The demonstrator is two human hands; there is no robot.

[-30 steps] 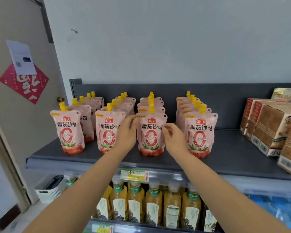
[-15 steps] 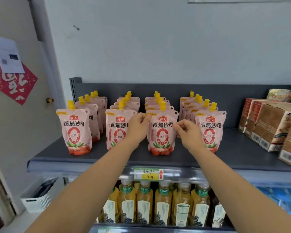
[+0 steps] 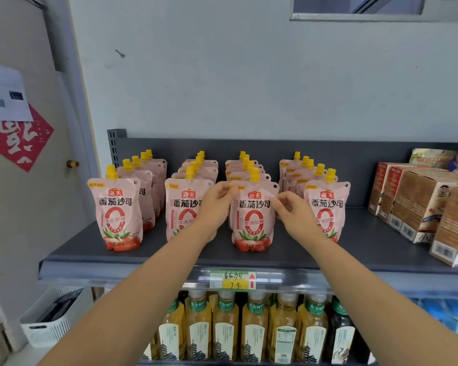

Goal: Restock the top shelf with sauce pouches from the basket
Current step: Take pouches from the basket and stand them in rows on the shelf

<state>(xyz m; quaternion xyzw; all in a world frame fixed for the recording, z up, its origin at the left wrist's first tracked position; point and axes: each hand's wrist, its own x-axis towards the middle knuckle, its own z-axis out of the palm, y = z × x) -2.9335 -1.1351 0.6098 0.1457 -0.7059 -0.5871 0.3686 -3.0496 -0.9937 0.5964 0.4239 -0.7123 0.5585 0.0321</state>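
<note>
Four rows of pink sauce pouches with yellow caps stand on the dark grey top shelf (image 3: 368,249). The front pouch of the third row (image 3: 253,220) stands upright near the shelf's front edge. My left hand (image 3: 217,200) pinches its upper left corner. My right hand (image 3: 292,211) has its fingertips pinched at the pouch's upper right edge. The front pouches of the other rows (image 3: 117,215), (image 3: 181,207), (image 3: 328,207) stand level with it. A white basket (image 3: 45,320) sits on the floor at the lower left; what it holds is dark and unclear.
Brown cartons (image 3: 418,202) fill the shelf's right end, with a snack bag (image 3: 431,158) behind them. Tea bottles (image 3: 254,331) line the shelf below, under a yellow price tag (image 3: 233,280). A door with a red paper decoration (image 3: 16,136) is at the left.
My hands slid up from the sides of the front third-row pouch to its top corners. The pouch stays standing in place. My head moved closer and tilted up.
</note>
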